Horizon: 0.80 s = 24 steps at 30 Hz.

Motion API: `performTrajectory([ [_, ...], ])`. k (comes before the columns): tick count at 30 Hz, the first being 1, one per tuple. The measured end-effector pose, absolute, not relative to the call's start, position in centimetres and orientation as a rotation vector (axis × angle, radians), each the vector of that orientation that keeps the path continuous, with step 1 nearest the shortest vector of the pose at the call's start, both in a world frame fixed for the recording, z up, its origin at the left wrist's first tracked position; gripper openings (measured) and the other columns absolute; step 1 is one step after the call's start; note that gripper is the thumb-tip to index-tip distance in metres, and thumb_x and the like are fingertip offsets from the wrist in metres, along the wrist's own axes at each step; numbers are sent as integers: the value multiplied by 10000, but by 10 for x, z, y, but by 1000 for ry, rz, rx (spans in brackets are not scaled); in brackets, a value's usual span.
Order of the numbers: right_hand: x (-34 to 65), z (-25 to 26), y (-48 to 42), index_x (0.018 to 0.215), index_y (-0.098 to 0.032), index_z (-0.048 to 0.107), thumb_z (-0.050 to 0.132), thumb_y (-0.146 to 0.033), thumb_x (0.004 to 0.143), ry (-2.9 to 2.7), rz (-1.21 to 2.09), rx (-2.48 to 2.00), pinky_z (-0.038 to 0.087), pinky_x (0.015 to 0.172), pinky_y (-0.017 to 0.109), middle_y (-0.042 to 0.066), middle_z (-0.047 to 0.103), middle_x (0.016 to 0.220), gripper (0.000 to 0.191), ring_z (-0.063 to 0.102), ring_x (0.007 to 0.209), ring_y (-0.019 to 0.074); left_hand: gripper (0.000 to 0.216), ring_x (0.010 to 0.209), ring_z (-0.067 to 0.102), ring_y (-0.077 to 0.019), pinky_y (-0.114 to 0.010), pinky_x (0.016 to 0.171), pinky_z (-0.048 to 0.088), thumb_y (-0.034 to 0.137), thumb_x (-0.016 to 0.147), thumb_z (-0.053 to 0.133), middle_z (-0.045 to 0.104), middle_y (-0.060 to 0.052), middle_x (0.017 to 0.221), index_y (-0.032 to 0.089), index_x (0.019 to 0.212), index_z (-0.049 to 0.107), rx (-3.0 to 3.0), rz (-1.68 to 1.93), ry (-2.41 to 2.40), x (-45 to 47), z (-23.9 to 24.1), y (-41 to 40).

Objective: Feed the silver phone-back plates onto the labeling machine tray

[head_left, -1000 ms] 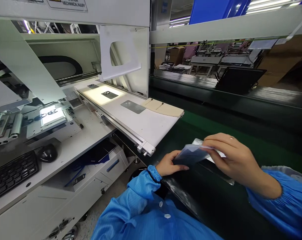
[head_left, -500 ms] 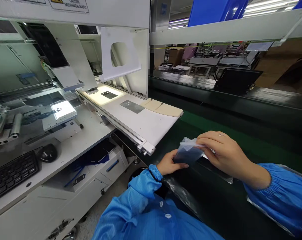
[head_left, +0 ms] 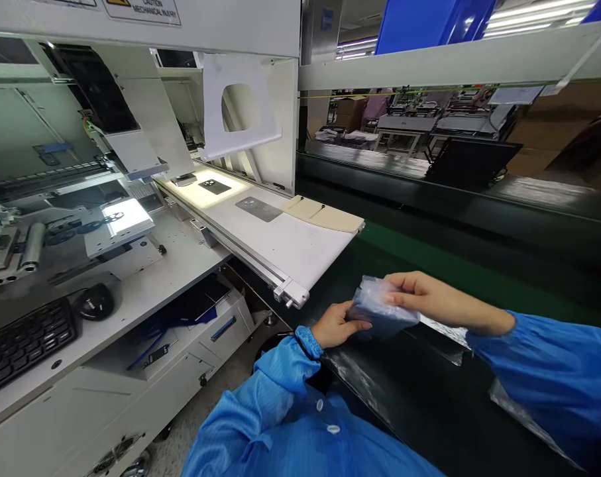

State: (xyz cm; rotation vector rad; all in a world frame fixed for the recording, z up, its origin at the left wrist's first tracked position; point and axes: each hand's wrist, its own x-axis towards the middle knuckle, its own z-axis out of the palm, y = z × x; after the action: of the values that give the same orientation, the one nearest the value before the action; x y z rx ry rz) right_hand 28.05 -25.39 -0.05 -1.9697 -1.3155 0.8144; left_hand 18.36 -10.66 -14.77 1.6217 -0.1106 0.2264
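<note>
A dark flat part in a clear plastic bag [head_left: 380,308] is held between both hands over the near edge of the green conveyor belt [head_left: 429,265]. My left hand [head_left: 336,324] grips its left end, thumb on top. From the right, my right hand [head_left: 432,299] pinches the bag's top, fingers closed on the plastic. Both arms wear blue sleeves. More clear plastic [head_left: 446,334] lies on the belt under my right wrist.
A white outfeed belt [head_left: 280,242] of a machine ends just left of my hands, carrying a grey plate [head_left: 258,209] and a dark plate [head_left: 214,186] further in. A keyboard [head_left: 24,341] and mouse [head_left: 92,302] sit lower left. Workstations stand beyond the belt.
My right hand has slid left and turned flatter over the bag, which now bunches up more around the dark part. My left hand stays in place. The grey plate moved slightly inward in view.
</note>
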Motion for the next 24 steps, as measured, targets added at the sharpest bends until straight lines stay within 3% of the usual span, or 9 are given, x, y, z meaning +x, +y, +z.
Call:
performTrajectory([
  [2, 275, -6, -252, 793, -167, 578, 438, -562, 912, -1519, 594, -1985, 424, 545, 274, 45, 580, 712, 436, 534, 619, 172, 301, 792, 615, -180, -297, 779, 484, 351, 723, 713, 697, -30, 826, 128, 920, 670, 1663, 236, -103, 183, -147, -107],
  [6, 264, -5, -254, 831, -173, 584, 271, -260, 989, -1993, -283, -1929, 446, 594, 308, 84, 606, 793, 361, 555, 681, 193, 295, 800, 604, -179, -296, 776, 483, 319, 730, 710, 694, -33, 840, 125, 948, 668, 1700, 273, -47, 183, -143, -108],
  [10, 260, 8, -258, 890, -178, 573, 337, -127, 952, -2025, -812, -1844, 463, 627, 304, 83, 616, 839, 249, 578, 744, 202, 386, 859, 624, -200, -321, 831, 485, 371, 702, 736, 705, -51, 900, 134, 999, 664, 1606, 285, -78, 181, -137, -108],
  [15, 260, 20, -256, 865, -198, 539, 363, -224, 973, -1856, -681, -1954, 470, 613, 313, 64, 598, 812, 208, 571, 702, 193, 467, 913, 628, -217, -353, 879, 477, 356, 655, 777, 703, -62, 966, 144, 1050, 648, 1564, 294, -71, 179, -134, -106],
  [20, 260, 29, -256, 864, -201, 542, 382, -306, 959, -1659, -511, -1980, 498, 712, 375, 106, 611, 973, 214, 596, 865, 253, 414, 874, 624, -194, -323, 841, 491, 284, 681, 758, 699, -42, 928, 147, 1056, 646, 1602, 271, -41, 181, -132, -107],
  [24, 263, 30, -259, 944, -210, 533, 383, -426, 951, -1370, -220, -2089, 471, 532, 314, 58, 615, 774, 263, 576, 591, 196, 291, 849, 613, -187, -303, 821, 490, 264, 739, 694, 695, -33, 881, 142, 1000, 661, 1618, 310, -25, 183, -131, -108],
])
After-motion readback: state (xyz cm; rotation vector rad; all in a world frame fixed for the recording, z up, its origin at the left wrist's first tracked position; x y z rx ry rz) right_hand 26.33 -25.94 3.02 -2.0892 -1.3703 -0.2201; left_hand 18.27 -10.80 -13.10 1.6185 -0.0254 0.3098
